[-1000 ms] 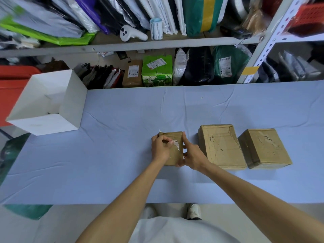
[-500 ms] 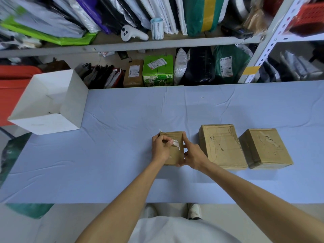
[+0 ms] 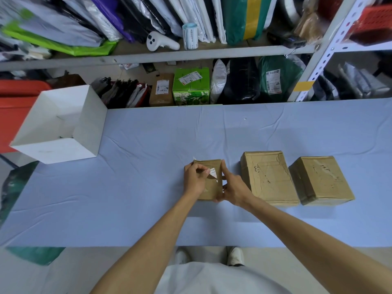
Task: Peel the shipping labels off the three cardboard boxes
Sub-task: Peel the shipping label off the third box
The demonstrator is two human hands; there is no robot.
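Observation:
Three brown cardboard boxes stand in a row on the blue table cloth. The small left box carries a scrap of white shipping label on its top. My left hand pinches that scrap between thumb and fingers and covers the box's left part. My right hand grips the box's right side, thumb up along its edge. The middle box and the right box show bare tops with glue marks and no label.
An open white box stands at the table's back left corner. Behind the table, metal shelves hold parcels, bags, a label roll and a white controller. My shoes show below the table's near edge.
My left fingers have pulled the label scrap a little further, so more white shows on the box top. Both hands stay on the small left box.

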